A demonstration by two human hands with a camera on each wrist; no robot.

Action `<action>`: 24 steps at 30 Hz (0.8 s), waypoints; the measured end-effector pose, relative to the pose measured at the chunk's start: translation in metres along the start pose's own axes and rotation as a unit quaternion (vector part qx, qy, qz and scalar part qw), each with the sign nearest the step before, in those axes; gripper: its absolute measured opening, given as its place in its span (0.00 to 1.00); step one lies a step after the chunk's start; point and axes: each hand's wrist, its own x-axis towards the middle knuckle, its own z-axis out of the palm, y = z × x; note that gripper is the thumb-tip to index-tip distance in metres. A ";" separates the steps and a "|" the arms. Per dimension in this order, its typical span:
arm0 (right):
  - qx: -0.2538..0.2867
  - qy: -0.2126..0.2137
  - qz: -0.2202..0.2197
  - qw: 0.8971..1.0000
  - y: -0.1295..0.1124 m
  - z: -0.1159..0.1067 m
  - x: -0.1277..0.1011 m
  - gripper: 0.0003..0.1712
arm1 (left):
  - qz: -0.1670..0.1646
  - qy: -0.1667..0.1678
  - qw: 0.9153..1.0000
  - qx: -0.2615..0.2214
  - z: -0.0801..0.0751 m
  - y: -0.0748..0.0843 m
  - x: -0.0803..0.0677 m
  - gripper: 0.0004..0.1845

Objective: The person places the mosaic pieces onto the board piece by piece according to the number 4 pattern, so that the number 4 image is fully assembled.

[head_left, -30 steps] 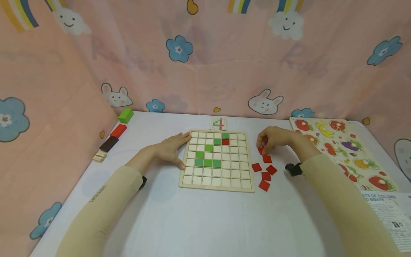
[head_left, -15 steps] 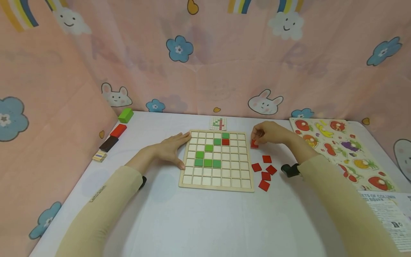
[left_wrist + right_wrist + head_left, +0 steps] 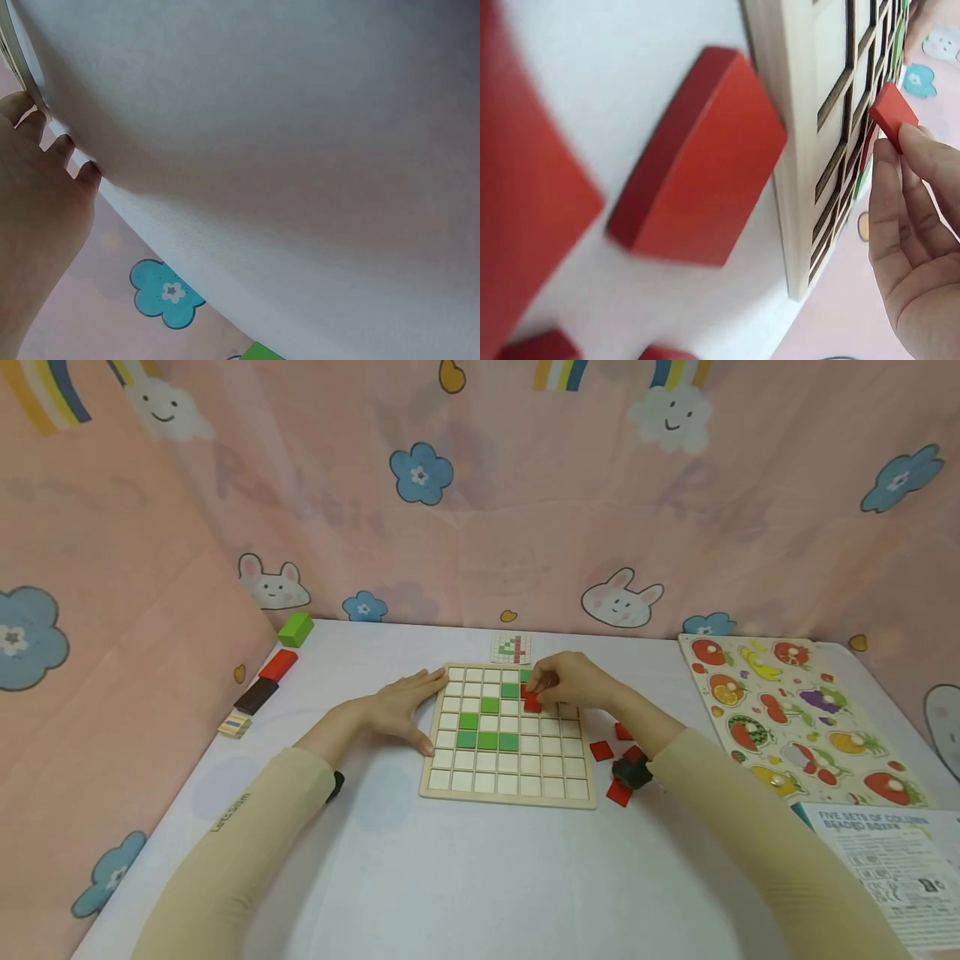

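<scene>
A wooden grid board (image 3: 506,800) lies on the white table, with several green tiles (image 3: 487,741) set in its cells. My left hand (image 3: 397,710) rests against the board's left edge, fingers spread; in the left wrist view its fingertips touch the board's side. Between thumb and fingers my right hand (image 3: 573,681) pinches a red tile (image 3: 894,112) over the upper right part of the board. Just behind that tile, another red tile sits in a cell, partly hidden by the hand. Loose red tiles (image 3: 602,751) lie to the right of the board, some under the right wrist.
A small pattern card (image 3: 512,648) lies behind the board. Along the table's left edge are a green block (image 3: 296,630), a red block (image 3: 278,665), a black block (image 3: 257,695) and a small striped stack (image 3: 234,725). A fruit puzzle board (image 3: 757,760) and a printed box (image 3: 892,860) lie at right.
My right hand has picked up a red tile from the top of the loose group and carried it left over the board. The left hand stays in place.
</scene>
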 end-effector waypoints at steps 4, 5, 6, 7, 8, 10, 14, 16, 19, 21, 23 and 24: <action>-0.013 0.004 0.000 1.000 -0.004 0.004 0.003 0.05 | -0.002 0.000 1.000 0.002 0.000 0.000 0.000 0.69; -0.019 0.004 0.000 1.000 -0.005 0.005 0.003 0.04 | -0.002 0.000 1.000 0.002 0.000 0.000 0.000 0.69; -0.023 0.004 0.000 1.000 -0.006 0.006 0.003 0.04 | -0.003 0.000 1.000 0.002 0.000 0.000 0.000 0.69; -0.028 0.004 0.001 1.000 -0.006 0.007 0.004 0.04 | -0.003 0.000 1.000 0.002 0.000 0.000 0.000 0.69; -0.031 0.003 0.002 1.000 -0.007 0.007 0.004 0.04 | -0.004 0.000 1.000 0.002 0.000 0.000 0.000 0.69; -0.038 -0.001 0.001 0.999 -0.008 0.008 0.003 0.05 | -0.004 0.000 1.000 0.002 0.000 0.000 0.000 0.69; -0.047 -0.009 0.008 0.999 -0.005 0.004 0.000 0.06 | -0.004 -0.002 1.000 0.000 0.000 0.000 0.000 0.69; -0.052 -0.015 0.006 0.999 0.000 -0.001 -0.004 0.05 | -0.003 -0.002 1.000 0.001 0.000 0.000 0.000 0.69; -0.056 -0.036 0.009 0.998 0.009 -0.013 -0.011 0.03 | -0.002 -0.002 1.000 0.001 0.000 0.001 0.000 0.69; -0.062 -0.055 0.010 0.997 0.017 -0.020 -0.017 0.03 | -0.002 -0.002 1.000 0.002 0.000 0.001 0.000 0.69; -0.063 -0.080 0.025 0.995 0.023 -0.025 -0.023 0.03 | -0.002 -0.002 1.000 0.002 0.000 0.001 0.000 0.69; -0.064 -0.093 0.032 0.993 0.025 -0.027 -0.027 0.03 | -0.002 -0.002 1.000 0.003 0.000 0.001 0.000 0.69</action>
